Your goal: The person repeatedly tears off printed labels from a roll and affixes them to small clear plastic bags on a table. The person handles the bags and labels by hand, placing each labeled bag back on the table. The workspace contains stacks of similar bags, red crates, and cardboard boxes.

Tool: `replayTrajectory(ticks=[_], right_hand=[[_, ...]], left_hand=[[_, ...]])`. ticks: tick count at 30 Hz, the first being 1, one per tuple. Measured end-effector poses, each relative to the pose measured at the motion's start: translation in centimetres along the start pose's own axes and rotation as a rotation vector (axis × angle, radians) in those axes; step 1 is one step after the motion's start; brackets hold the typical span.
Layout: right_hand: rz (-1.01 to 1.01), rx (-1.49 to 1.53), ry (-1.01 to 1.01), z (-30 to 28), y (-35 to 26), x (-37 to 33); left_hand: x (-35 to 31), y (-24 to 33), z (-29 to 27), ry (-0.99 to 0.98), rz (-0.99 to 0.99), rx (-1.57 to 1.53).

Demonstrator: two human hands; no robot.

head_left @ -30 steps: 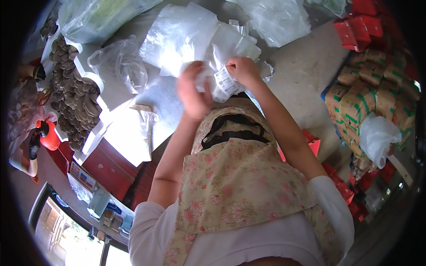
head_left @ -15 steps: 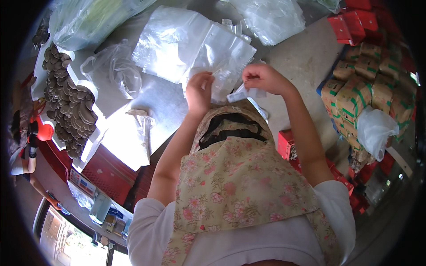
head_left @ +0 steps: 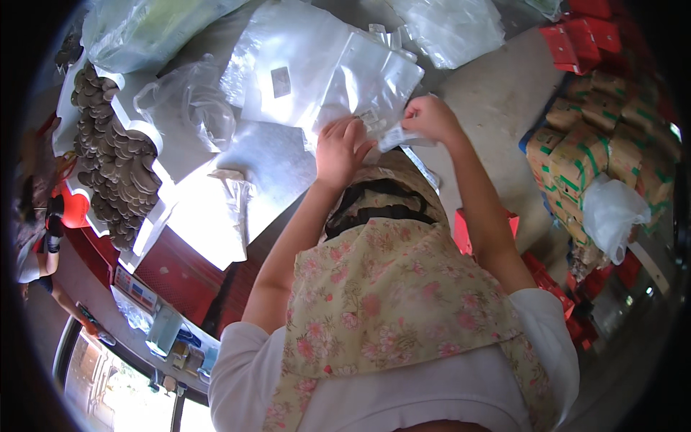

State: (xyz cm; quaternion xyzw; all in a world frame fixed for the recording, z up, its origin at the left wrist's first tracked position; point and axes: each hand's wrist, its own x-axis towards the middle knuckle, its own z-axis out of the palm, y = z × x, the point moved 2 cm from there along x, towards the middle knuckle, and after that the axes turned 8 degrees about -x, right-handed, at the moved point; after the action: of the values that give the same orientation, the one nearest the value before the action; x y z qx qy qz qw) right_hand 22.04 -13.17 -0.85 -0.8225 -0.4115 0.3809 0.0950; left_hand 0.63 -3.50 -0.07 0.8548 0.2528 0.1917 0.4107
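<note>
"So, where are the fingers?"

"The right hand's look pinched on a pale strip, just under the fingertips. The left hand's touch the clear bag; gripping or not, I can't tell."

"Why?"

"Probably steadying it, flat on the table."

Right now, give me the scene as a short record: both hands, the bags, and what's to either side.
Left hand: fingers bent, at the near edge of the clear plastic bags; grip unclear
Right hand: pinching a pale translucent strip
Bags: flat, overlapping, on the table
Left side: grey-brown mushrooms in white containers
Right side: brown packages with green tape, stacked
</note>
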Motion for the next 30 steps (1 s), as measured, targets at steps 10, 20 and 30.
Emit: replayTrajectory(ticks=[10,20,30], right_hand=[[-0.519,0.263,-0.22,-3.3,-5.8,-2.0],[-0.337,0.441,-0.695,-4.0,-7.3,-2.5],[-0.226,0.479,0.051,1.3,-4.7,1.7]], left_hand=[[2.6,-1.3,-4.9,0.25,-0.466,-0.414],[3.1,-4.8,-8.9,0.417,-0.668,-0.719],[2.8,0.8,-9.9,0.685,0.021,0.213]])
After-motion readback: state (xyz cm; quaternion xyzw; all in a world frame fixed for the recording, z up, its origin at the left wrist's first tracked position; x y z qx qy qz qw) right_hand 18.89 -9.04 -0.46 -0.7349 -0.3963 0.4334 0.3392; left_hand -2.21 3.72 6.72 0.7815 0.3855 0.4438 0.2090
